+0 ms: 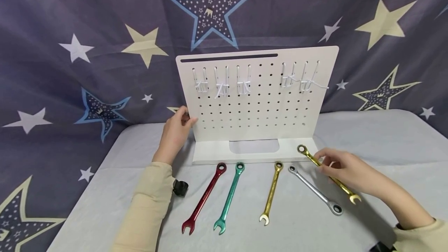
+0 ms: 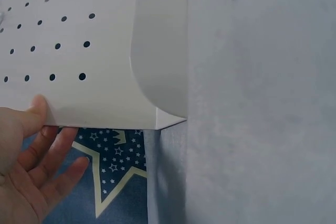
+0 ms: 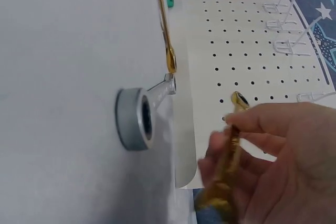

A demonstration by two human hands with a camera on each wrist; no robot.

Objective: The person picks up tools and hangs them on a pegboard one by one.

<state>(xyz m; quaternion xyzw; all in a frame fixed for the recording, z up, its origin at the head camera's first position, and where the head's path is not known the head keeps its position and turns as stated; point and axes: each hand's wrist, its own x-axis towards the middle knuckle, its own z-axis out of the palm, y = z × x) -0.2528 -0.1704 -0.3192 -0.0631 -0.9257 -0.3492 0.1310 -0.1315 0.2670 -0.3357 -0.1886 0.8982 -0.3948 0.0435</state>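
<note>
My left hand (image 1: pixel 175 131) holds the left edge of a white pegboard (image 1: pixel 252 108). In the left wrist view its thumb lies on the board's front face, with the fingers behind the edge. My right hand (image 1: pixel 346 168) pinches a gold combination wrench (image 1: pixel 341 184) by its shaft, ring end toward the board and open end toward me. Below the raised wrench lies a silver double-ring wrench (image 1: pixel 313 188). Another gold wrench (image 1: pixel 271 193), a green wrench (image 1: pixel 229 197) and a red wrench (image 1: pixel 204 199) lie left of it, ring ends toward the board.
Several white wire hooks (image 1: pixel 243 84) hang along the pegboard's upper part, with a gap right of the middle. The board stands on a white base (image 1: pixel 210 153) on a grey cloth-covered table (image 1: pixel 115 201). Behind it hangs a dark curtain (image 1: pixel 105 7) with stars.
</note>
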